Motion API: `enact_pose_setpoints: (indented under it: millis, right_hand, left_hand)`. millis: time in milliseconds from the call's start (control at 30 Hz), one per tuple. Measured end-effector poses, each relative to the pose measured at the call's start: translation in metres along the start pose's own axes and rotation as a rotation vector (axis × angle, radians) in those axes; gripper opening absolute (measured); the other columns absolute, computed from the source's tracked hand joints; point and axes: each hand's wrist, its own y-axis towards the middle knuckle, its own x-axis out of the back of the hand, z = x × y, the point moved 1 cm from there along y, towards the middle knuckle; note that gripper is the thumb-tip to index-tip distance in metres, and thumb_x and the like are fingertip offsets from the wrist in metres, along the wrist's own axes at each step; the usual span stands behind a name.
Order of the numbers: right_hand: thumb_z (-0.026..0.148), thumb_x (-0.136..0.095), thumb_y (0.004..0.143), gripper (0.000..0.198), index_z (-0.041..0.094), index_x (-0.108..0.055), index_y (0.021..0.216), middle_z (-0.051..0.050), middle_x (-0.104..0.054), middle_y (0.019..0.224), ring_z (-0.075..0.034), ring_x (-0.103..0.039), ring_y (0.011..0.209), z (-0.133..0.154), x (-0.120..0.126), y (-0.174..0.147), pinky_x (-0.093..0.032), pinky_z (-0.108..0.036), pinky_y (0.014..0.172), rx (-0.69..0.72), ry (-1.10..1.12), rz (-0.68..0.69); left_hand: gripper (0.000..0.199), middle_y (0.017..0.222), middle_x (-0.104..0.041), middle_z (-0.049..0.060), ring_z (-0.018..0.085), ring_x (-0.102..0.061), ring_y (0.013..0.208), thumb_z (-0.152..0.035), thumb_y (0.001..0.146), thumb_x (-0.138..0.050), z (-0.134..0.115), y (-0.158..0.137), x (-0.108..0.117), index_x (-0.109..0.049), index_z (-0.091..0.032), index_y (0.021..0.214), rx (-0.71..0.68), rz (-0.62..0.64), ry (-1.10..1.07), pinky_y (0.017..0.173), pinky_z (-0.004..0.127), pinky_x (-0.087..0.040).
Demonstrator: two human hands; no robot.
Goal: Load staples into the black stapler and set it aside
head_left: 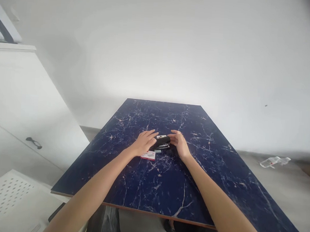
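A black stapler (162, 142) lies on the dark blue marbled table between my two hands. A white label or paper shows along its far side. My left hand (144, 142) is at the stapler's left end, fingers stretched out and thumb close to or touching it. From the right, my right hand (179, 142) reaches to the other end, its fingers apart and lightly bent; contact there is hard to judge. Just below my left hand lies a small white and red box (148, 155), partly covered by it. A small pale piece (158, 151) sits beside the stapler's near edge.
The table (150, 185) has a brown front edge and stands near a white wall. On the left are a white cabinet (27, 104) with a dark handle and a perforated white surface (5, 194). A clear plastic bottle (271, 161) lies on the floor at right.
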Motion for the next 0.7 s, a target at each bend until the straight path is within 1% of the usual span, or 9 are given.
enact_pose_setpoints:
  millis: [33,100,167,233,300,433,500,567,700]
  right_hand:
    - [0.05,-0.037,0.099,0.043,0.023,-0.06,0.124,-0.01,-0.071,0.117,-0.022,-0.069,0.104,0.005,0.006,-0.004,-0.055,-0.036,0.091,0.028,-0.081,0.082]
    - [0.042,-0.052,0.094,0.036,0.026,-0.063,0.124,-0.006,-0.069,0.124,-0.022,-0.066,0.11,0.016,0.016,-0.009,-0.053,-0.036,0.094,0.087,-0.285,0.243]
    - [0.033,-0.061,0.089,0.04,0.028,-0.063,0.128,-0.005,-0.07,0.124,-0.022,-0.068,0.106,0.026,0.023,-0.01,-0.053,-0.035,0.09,0.104,-0.398,0.384]
    - [0.025,-0.065,0.084,0.045,0.026,-0.062,0.129,-0.006,-0.071,0.122,-0.023,-0.069,0.103,0.031,0.028,-0.009,-0.055,-0.034,0.085,0.104,-0.419,0.449]
    - [0.019,-0.067,0.079,0.043,0.024,-0.065,0.121,-0.006,-0.073,0.115,-0.022,-0.069,0.099,0.031,0.029,-0.007,-0.054,-0.033,0.082,0.121,-0.459,0.439]
    - [0.011,-0.063,0.076,0.032,0.024,-0.068,0.104,-0.001,-0.075,0.094,-0.019,-0.069,0.083,0.022,0.023,-0.008,-0.051,-0.029,0.076,0.187,-0.631,0.332]
    - [0.012,-0.062,0.077,0.026,0.024,-0.067,0.099,0.0,-0.074,0.087,-0.018,-0.067,0.076,0.021,0.019,-0.01,-0.048,-0.027,0.071,0.225,-0.7,0.302]
    - [0.016,-0.064,0.078,0.018,0.024,-0.065,0.094,0.0,-0.073,0.082,-0.018,-0.066,0.072,0.022,0.017,-0.012,-0.045,-0.027,0.066,0.251,-0.748,0.309]
    - [0.023,-0.068,0.08,0.008,0.025,-0.064,0.087,0.0,-0.074,0.084,-0.019,-0.067,0.075,0.028,0.018,-0.015,-0.045,-0.027,0.066,0.253,-0.758,0.34]
  left_hand:
    - [0.055,0.166,-0.031,-0.001,0.028,-0.023,0.155,-0.057,0.107,-0.021,0.005,-0.001,0.001,-0.039,-0.038,0.156,0.033,0.007,-0.001,0.126,0.053,-0.018]
    - [0.057,0.166,-0.032,-0.001,0.028,-0.023,0.155,-0.058,0.106,-0.017,0.017,-0.003,0.003,-0.043,-0.038,0.153,0.091,0.021,0.012,0.125,0.053,-0.02]
    - [0.058,0.165,-0.034,0.003,0.03,-0.025,0.154,-0.059,0.106,-0.023,0.028,-0.004,0.006,-0.048,-0.034,0.151,0.123,0.021,0.061,0.124,0.054,-0.023]
    - [0.057,0.163,-0.037,0.007,0.033,-0.028,0.152,-0.059,0.105,-0.028,0.034,-0.005,0.009,-0.05,-0.03,0.15,0.133,0.013,0.116,0.123,0.055,-0.023]
    - [0.057,0.161,-0.04,0.007,0.032,-0.029,0.151,-0.057,0.106,-0.027,0.035,-0.006,0.013,-0.05,-0.03,0.15,0.129,0.016,0.113,0.122,0.056,-0.023]
    - [0.058,0.163,-0.037,0.005,0.031,-0.026,0.152,-0.061,0.104,-0.031,0.028,-0.01,0.018,-0.048,-0.033,0.151,0.101,0.054,0.016,0.122,0.054,-0.024]
    - [0.059,0.162,-0.038,0.006,0.032,-0.027,0.152,-0.064,0.102,-0.036,0.029,-0.011,0.019,-0.05,-0.033,0.15,0.113,0.058,0.007,0.122,0.054,-0.025]
    - [0.059,0.161,-0.041,0.007,0.033,-0.029,0.151,-0.065,0.101,-0.037,0.032,-0.011,0.019,-0.05,-0.033,0.149,0.141,0.035,0.01,0.12,0.053,-0.028]
    - [0.065,0.157,-0.046,0.01,0.034,-0.036,0.147,-0.067,0.098,-0.042,0.039,-0.01,0.02,-0.048,-0.03,0.151,0.174,-0.003,0.023,0.117,0.052,-0.033]
